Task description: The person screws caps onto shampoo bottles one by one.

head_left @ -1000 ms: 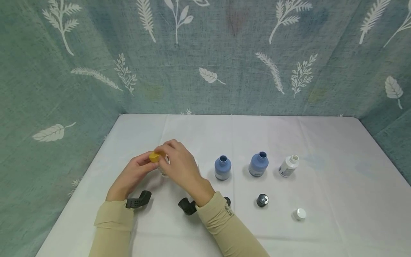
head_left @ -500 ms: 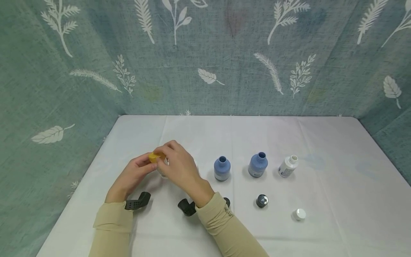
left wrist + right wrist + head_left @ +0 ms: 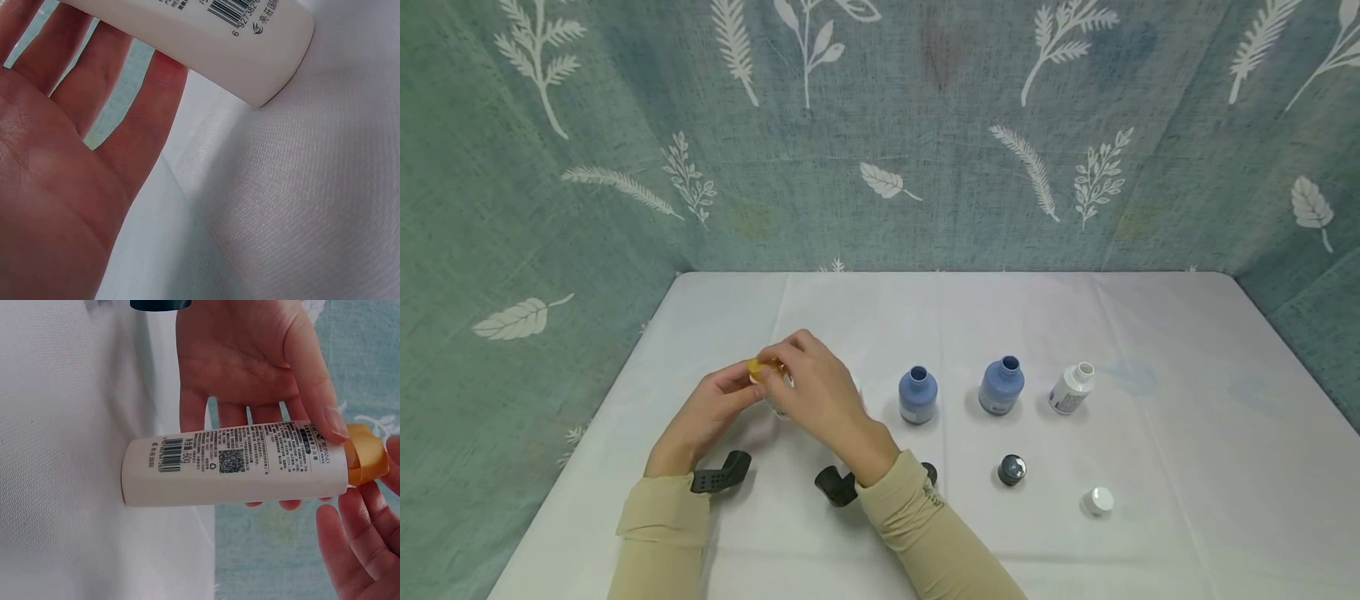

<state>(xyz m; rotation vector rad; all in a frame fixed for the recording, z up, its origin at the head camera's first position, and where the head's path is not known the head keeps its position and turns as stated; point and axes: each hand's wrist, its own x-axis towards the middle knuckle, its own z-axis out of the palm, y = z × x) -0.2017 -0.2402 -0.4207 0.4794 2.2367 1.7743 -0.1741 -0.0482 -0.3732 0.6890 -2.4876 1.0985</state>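
Observation:
A cream-white plastic bottle (image 3: 234, 469) with printed text, a barcode and a flip-top yellow cap (image 3: 364, 455) stands upright close over the cloth. My left hand (image 3: 707, 412) grips its upper part, thumb across the shoulder and fingers behind, as the right wrist view shows. In the left wrist view the bottle's lower end crosses above the palm of the left hand (image 3: 69, 156). My right hand (image 3: 820, 392) pinches the yellow cap between thumb and fingers. From the head, the right hand hides most of the bottle.
Two blue bottles (image 3: 917, 396) (image 3: 1002, 386) and a small white bottle (image 3: 1071, 388) stand uncapped to the right. Nearer lie a black cap (image 3: 1012, 470) and a white cap (image 3: 1098, 501). Another dark cap (image 3: 929, 473) shows partly behind the right sleeve. Leaf-patterned curtain (image 3: 880, 133) bounds the table.
My right fingers have shifted slightly around the yellow cap, which shows a little less between them. The left hand keeps its hold, and the other bottles and caps stay put.

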